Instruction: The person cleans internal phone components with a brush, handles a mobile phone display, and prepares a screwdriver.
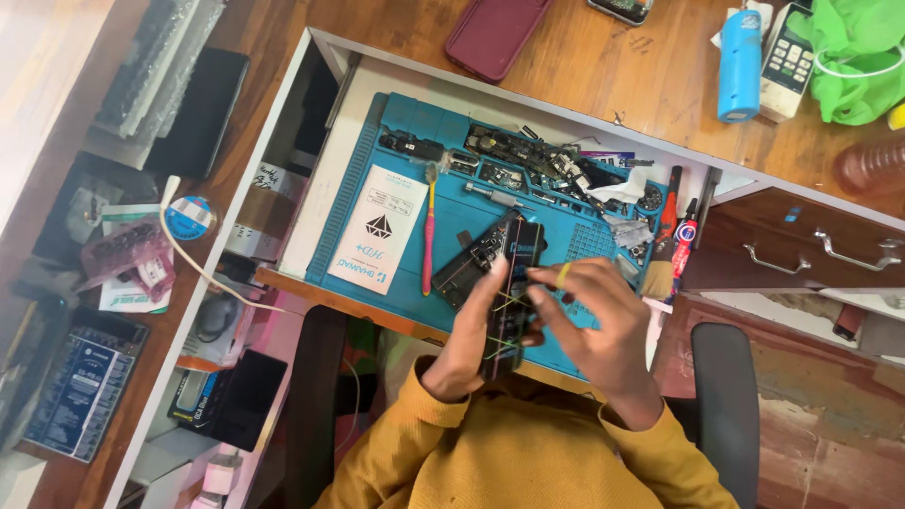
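A phone-repair workbench, as I see it from the head camera.

I look down on a blue silicone repair mat (452,226) lying in an open drawer (311,179), its trays filled with small circuit boards (528,155), beside a toothbrush (430,226), a brush (662,254) and a solder spool (189,218) on the wooden desk (603,66).

The person wears a mustard-yellow knitted sweater (528,452) with long sleeves, ribbed cuffs ending at both wrists. The left hand (476,335) and right hand (594,320) are bare, without gloves.
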